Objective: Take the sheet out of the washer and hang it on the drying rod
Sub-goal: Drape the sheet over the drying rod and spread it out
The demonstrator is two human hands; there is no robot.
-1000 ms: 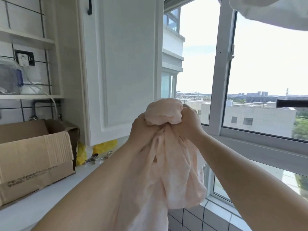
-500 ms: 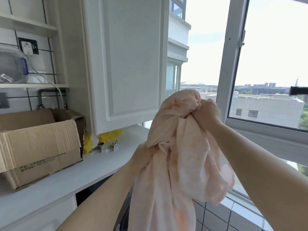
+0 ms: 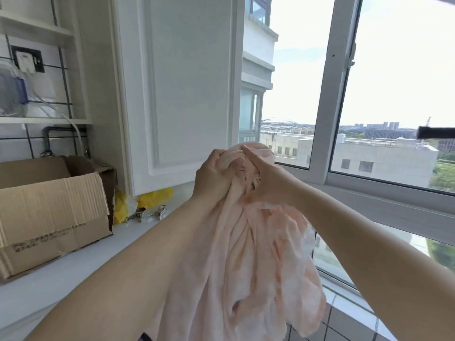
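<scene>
White counter [image 3: 73,267] — cardboard box [image 3: 49,217], window [image 3: 327,94]

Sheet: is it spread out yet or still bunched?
Bunched. Both hands, left and right, grip the pink sheet gathered at its top; the rest hangs crumpled.

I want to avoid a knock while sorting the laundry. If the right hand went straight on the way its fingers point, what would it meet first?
The right hand points up and left across the bunched pink sheet. Going on, it would likely meet the white cabinet door first, though depth is unclear.
</scene>
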